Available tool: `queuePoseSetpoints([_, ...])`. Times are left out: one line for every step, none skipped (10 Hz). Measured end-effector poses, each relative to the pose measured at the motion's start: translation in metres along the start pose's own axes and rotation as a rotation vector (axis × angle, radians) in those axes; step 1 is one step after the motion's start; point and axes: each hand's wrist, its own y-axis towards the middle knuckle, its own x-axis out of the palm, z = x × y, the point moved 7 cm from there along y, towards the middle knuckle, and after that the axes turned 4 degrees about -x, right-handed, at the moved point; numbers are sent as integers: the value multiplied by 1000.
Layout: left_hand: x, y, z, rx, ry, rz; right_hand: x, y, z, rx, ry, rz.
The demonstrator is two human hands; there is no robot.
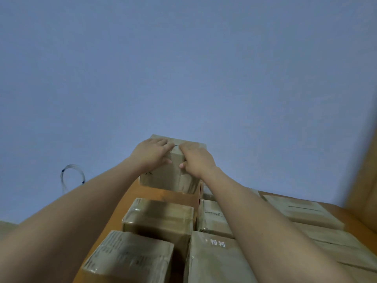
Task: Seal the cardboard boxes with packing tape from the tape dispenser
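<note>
An orange table [163,196] carries taped cardboard boxes [159,217].

Open above and left of the top box [173,176] — hemmed below and lower right by taped boxes [159,217].
</note>
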Motion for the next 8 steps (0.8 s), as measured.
queuePoseSetpoints([35,-5,0,0,9,-40,34,-1,-3,-15,-9,-46])
queuePoseSetpoints([72,-14,7,6,-11,-144,68,-9,-5,-4,-2,-146])
queuePoseSetpoints([101,-23,12,32,-47,-277,100,-21,-7,-27,61,-275])
queuePoseSetpoints([110,-29,7,-30,-151,-339,108,-25,-11,-47,88,-299])
queuePoseSetpoints([107,-34,6,-62,-225,-368,106,-27,-13,-48,114,-339])
queuePoseSetpoints([95,-39,4,-92,-346,-379,91,-32,-8,3,156,-294])
queuePoseSetpoints([82,-46,-5,-124,-387,-337,70,-42,4,53,119,-228])
queuePoseSetpoints([64,-57,-3,-100,-306,-306,51,-56,15,63,-9,-209])
